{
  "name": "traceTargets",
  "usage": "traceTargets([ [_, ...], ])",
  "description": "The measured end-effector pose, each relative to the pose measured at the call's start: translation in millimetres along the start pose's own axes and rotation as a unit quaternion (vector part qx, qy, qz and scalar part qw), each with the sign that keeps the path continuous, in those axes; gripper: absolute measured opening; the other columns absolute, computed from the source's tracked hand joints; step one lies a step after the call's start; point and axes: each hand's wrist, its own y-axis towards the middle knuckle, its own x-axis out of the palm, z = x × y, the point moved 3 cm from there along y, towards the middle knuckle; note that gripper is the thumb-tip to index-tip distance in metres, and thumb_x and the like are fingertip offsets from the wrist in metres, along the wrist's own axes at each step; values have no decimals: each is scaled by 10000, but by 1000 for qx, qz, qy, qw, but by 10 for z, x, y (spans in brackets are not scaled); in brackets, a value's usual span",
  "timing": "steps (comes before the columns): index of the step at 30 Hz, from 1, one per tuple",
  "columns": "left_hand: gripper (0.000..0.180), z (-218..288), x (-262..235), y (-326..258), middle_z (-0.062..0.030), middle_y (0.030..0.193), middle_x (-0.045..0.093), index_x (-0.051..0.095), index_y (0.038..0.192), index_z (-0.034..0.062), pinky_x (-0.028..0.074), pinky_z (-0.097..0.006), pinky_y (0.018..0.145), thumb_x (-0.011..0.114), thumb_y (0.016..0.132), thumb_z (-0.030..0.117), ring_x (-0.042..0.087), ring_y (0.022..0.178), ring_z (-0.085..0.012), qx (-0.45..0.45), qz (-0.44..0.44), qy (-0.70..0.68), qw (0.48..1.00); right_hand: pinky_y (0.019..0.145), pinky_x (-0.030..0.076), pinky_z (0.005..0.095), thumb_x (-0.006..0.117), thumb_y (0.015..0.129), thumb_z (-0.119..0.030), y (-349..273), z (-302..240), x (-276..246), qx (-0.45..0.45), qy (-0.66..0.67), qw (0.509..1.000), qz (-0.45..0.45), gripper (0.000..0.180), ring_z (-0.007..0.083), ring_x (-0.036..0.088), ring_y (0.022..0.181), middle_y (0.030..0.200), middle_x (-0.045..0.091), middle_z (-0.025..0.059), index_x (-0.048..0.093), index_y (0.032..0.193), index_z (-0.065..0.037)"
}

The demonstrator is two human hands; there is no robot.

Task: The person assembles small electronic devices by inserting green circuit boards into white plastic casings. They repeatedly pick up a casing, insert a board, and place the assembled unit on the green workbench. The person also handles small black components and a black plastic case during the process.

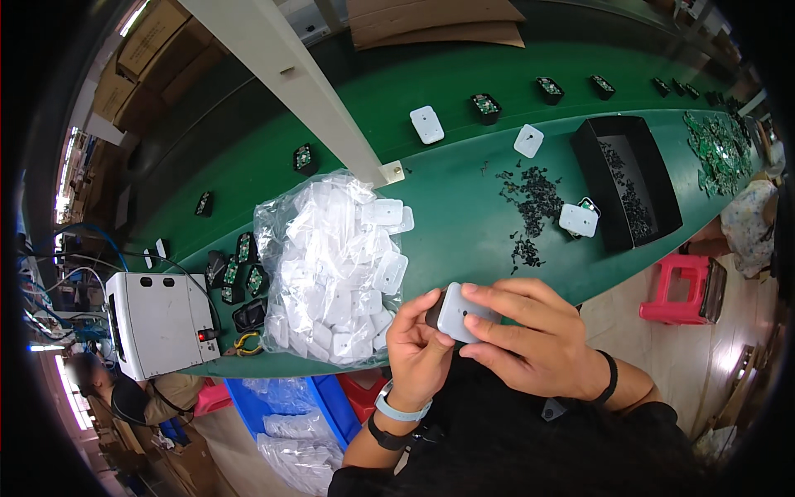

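Observation:
Just past the near edge of the green table, I hold a small black case with a white cover (454,315) on it. My left hand (418,352) wraps round the case's left side, thumb toward me. My right hand (538,340) grips it from the right, with fingertips on the cover near a small dark spot. Left of my hands lies a clear plastic bag full of white covers (331,273). Beyond them are scattered small black parts (530,203), and a white cover (579,219) rests tilted over a green circuit board.
A black open box (633,182) holds more black parts, with a heap of green boards (716,153) beyond. Black cases with boards (486,108) line the conveyor. At left stand a white machine (161,319) and a metal post (306,83). Another person (132,398) sits at lower left.

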Motion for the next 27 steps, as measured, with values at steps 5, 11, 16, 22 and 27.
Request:
traceTargets([
  [5, 533, 2, 11, -6, -167, 1341, 638, 493, 1444, -43, 527, -283, 971, 706, 957, 3, 664, 1132, -161, -45, 37, 0, 998, 778, 589, 349, 884, 741, -137, -26, 171, -41, 69, 65, 994, -53, 315, 273, 695, 943, 1211, 710, 147, 759, 1009, -27],
  [11, 532, 66, 40, 61, -167, 1319, 658, 500, 1446, -55, 515, -276, 981, 713, 965, 26, 660, 1150, -167, -85, 71, 70, 991, 833, 599, 326, 866, 786, -65, -25, 355, 41, 146, 171, 973, -56, 270, 215, 703, 944, 1239, 712, 129, 778, 1038, -25],
  [16, 522, 14, -38, 153, -164, 1333, 655, 499, 1453, -39, 498, -291, 1017, 701, 976, 29, 649, 1176, -178, -53, 56, 81, 994, 867, 594, 319, 872, 771, -24, 0, 517, 144, 230, 246, 939, -76, 270, 230, 739, 989, 1221, 732, 165, 784, 1026, -12],
  [22, 526, 96, -279, 490, -161, 1463, 564, 501, 1453, -27, 491, -344, 1013, 701, 989, 120, 545, 1336, -229, 37, 60, 237, 969, 851, 593, 335, 880, 751, -73, 377, 776, 444, 141, 97, 982, -82, 261, 250, 764, 969, 1114, 764, 175, 792, 993, -25],
  [27, 304, 233, -470, 459, -127, 1357, 608, 598, 1254, -3, 477, -325, 951, 675, 972, 80, 596, 1180, -224, 80, 99, 345, 930, 702, 558, 306, 847, 781, -208, 1283, 1798, 722, 206, 7, 977, 54, 332, 173, 726, 754, 839, 767, 142, 779, 1008, 25],
])
